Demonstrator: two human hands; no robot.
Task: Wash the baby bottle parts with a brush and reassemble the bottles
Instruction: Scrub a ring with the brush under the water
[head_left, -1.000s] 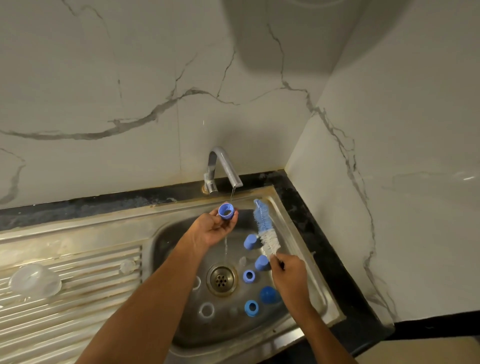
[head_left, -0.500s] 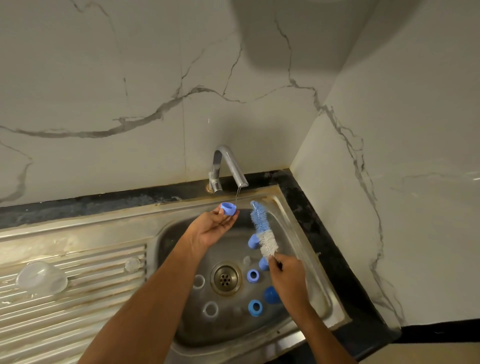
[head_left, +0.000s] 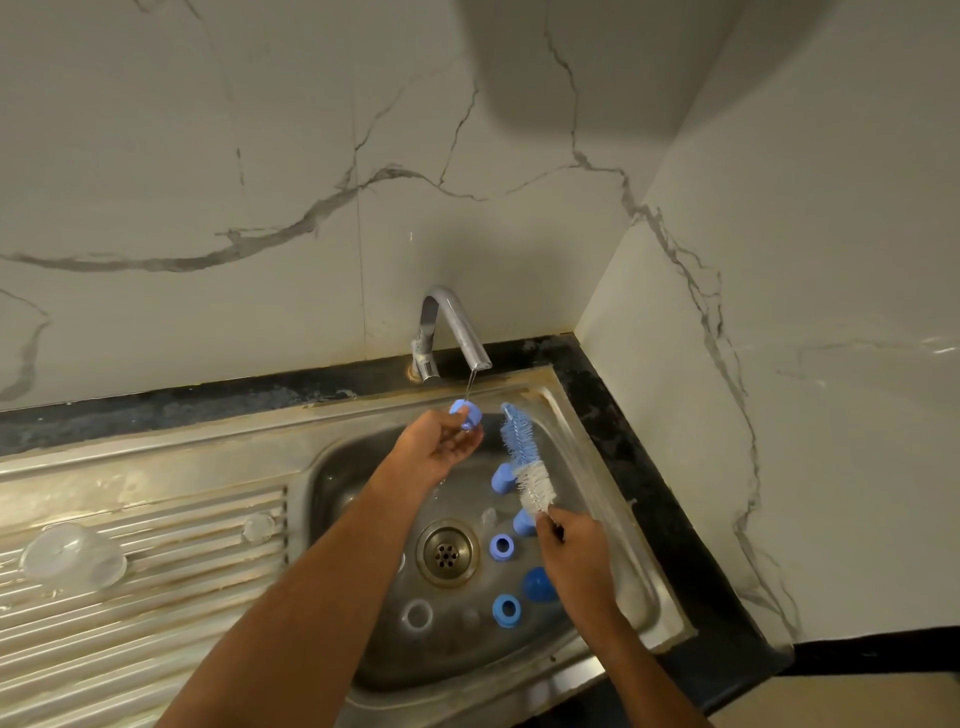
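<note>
Veined marble walls meet in a corner behind a steel sink (head_left: 587, 457); under the curved tap (head_left: 457, 327) a thin stream falls on a blue ring (head_left: 466, 411) pinched in the left hand (head_left: 441, 449); just right of it, the right hand (head_left: 574, 551) grips a bristly blue-and-white brush (head_left: 524, 460) tilted upward; more blue rings (head_left: 502, 546) lie between both wrists by the drain (head_left: 448, 553); a clear dome (head_left: 72, 561) rests far left on the ribbed drainboard (head_left: 156, 597).
</note>
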